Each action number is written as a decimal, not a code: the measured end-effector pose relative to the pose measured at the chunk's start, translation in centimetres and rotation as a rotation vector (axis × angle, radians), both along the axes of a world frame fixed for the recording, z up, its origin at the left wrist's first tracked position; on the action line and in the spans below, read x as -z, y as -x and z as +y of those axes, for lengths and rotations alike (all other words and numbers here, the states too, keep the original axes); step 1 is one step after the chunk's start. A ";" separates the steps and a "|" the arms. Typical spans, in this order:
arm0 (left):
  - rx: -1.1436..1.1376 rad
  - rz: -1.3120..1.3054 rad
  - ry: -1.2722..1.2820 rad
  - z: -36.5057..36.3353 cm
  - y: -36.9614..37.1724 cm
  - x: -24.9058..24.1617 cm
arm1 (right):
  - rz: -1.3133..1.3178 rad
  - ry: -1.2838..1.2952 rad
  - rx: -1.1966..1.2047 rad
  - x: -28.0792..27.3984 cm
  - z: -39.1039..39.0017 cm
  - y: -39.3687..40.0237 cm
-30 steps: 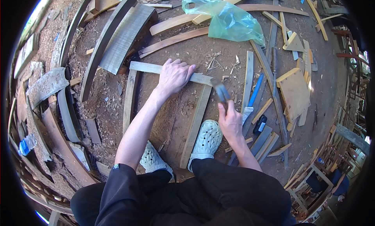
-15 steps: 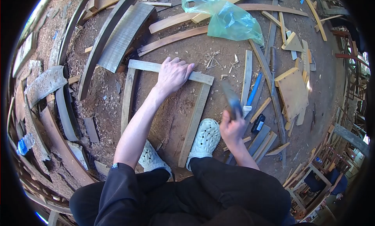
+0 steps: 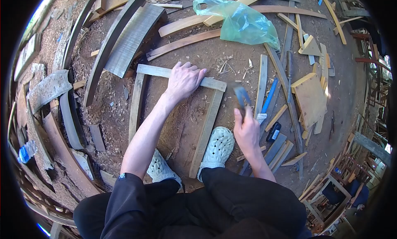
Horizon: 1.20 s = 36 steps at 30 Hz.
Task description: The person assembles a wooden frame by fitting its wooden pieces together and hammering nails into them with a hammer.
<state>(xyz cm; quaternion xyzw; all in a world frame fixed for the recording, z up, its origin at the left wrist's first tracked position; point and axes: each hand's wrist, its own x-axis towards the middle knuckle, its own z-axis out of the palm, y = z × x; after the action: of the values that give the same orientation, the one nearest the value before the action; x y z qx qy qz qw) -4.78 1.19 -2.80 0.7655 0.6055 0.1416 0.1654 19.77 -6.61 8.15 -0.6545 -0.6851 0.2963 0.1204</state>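
My left hand is closed over the top bar of a three-sided wooden frame lying on the dirt. One leg of the frame runs down on each side of the bar, towards my feet. To the right of the frame's corner, my right hand grips a hammer by its handle. The hammer's metal head is up and slightly blurred, apart from the frame. My shoes are on the ground, one between the legs' lower ends and one beside the right leg.
A green plastic bag lies on wooden strips at the top. Right of the hammer are a blue handsaw-like tool, a black tape-measure-like object and a thick wood block. Curved timbers and shavings cover the left.
The hammer and my right hand have shifted slightly, the head now more distinct and turned. My left hand stays on the frame's top bar.
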 end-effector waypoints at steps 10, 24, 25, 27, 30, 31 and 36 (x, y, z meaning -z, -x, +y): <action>0.010 -0.007 -0.041 -0.1 -0.1 0.4 | 0.127 -0.171 -0.003 -1.0 -0.3 0.6; -0.007 -0.014 -0.041 -0.1 -0.3 0.1 | -0.091 -0.028 -0.057 0.5 0.5 0.4; -0.011 0.001 -0.005 0.0 -0.1 0.0 | -0.234 0.173 -0.107 0.7 1.0 0.5; 0.004 0.007 -0.036 -0.2 0.1 0.5 | -0.147 0.207 -0.007 -0.9 0.0 0.7; 0.012 -0.003 -0.087 -0.2 -0.1 0.7 | 0.141 -0.206 0.047 -1.3 -1.0 1.1; 0.008 -0.005 -0.097 0.0 -0.1 0.5 | 0.139 -0.213 0.048 0.2 -0.9 0.5; 0.010 -0.007 -0.081 -0.4 0.1 0.7 | 0.001 0.002 -0.002 -1.5 0.4 0.7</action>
<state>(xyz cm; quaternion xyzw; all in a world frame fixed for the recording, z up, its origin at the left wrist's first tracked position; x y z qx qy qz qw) -4.86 0.82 -3.49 0.7741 0.5948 0.1679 0.1371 19.03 -6.21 9.65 -0.6537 -0.6854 0.2974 0.1199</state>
